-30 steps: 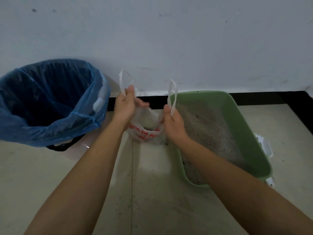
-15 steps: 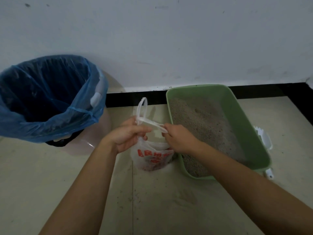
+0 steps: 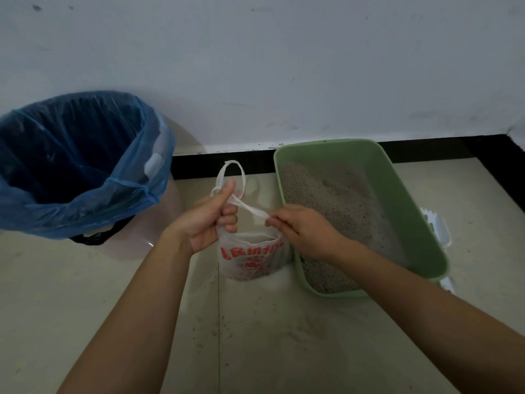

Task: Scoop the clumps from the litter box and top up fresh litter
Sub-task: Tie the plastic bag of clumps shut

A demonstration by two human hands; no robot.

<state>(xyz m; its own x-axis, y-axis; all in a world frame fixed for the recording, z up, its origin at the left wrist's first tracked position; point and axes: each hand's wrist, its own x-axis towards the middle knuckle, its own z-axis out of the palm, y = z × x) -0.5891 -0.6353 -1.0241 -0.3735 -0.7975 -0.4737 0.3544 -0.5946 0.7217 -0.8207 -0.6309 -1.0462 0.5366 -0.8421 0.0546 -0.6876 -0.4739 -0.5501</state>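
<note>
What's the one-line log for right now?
left hand: grips one handle | right hand: pinches other handle | white bag: beside green litter box | bin: blue-lined, open, at left

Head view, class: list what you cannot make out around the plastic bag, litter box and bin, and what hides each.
Contents of the plastic bag: head view, veiled by its cloudy printed wall.
A white object beyond the litter box: head view, mostly hidden by the green rim.
Bottom of the bin: head view, lost in shadow inside the blue liner; left side cut by the frame edge.
Clumps in the litter: head view, too small and dim.
</note>
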